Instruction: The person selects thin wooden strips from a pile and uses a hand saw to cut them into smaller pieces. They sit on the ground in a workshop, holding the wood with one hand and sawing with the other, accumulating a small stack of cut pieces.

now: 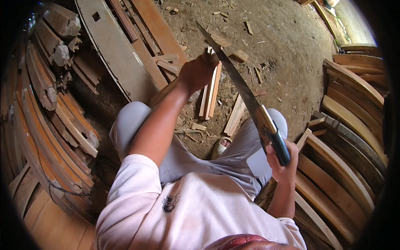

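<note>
A handsaw (243, 85) slants across the middle, its long narrow blade pointing up and to the left, away from me. My right hand (284, 157) is closed round the dark end of its handle, by my right thigh. Ahead of my knees, my left hand (199, 71) is closed beside the blade's far half. A short pale edge shows at its fingers, but what they grip is hidden. Narrow wooden strips (211, 93) run down from beneath that hand; I cannot tell whether it holds them.
Stacked timber (50, 112) fills the left side, and more boards (333, 179) are piled at the right. A wide grey board (112, 41) lies at the far left beside brown planks. Offcuts (240, 55) and chips litter the dirt floor (287, 50). A loose wood piece (235, 114) lies between my knees.
</note>
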`<state>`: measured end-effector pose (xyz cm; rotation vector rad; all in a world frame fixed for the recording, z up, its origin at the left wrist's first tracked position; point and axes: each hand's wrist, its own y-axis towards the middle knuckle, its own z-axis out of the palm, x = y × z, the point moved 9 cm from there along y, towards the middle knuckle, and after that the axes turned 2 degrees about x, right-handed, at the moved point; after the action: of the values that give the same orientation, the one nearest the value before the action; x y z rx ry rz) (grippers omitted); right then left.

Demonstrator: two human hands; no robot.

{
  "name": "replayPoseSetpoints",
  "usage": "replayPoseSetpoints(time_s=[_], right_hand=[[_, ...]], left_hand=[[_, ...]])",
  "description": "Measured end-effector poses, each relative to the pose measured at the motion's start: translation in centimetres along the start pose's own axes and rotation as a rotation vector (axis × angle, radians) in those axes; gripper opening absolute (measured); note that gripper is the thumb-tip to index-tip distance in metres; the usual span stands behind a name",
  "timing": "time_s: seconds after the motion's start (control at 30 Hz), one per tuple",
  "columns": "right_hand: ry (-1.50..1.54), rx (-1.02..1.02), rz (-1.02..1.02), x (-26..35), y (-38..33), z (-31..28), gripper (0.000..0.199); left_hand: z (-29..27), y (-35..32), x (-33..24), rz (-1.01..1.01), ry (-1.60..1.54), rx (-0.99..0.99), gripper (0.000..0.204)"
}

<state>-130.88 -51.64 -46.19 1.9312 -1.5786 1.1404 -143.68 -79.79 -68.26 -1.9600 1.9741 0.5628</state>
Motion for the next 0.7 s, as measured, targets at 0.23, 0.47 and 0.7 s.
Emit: replayPoseSetpoints(time_s=[0.23,0.47,0.7], right_hand=[[0.047,-0.024,0.044,-0.5,-1.9,-2.5,0.022],[0.033,-0.018,0.029,-0.6,2.2,0.8,0.028],[0.066,0.003,0.054,-1.2,2.6,1.2,0.02]], left_hand=[[-0.7,-0.3,-0.5,-0.03,-0.074,0.011,0.045],[-1.0,-1.5,-5.1,0.0,-0.111,0.148,0.047],[-2.8,-2.2,-6.4,0.339,0.058,-0.036,0.042]])
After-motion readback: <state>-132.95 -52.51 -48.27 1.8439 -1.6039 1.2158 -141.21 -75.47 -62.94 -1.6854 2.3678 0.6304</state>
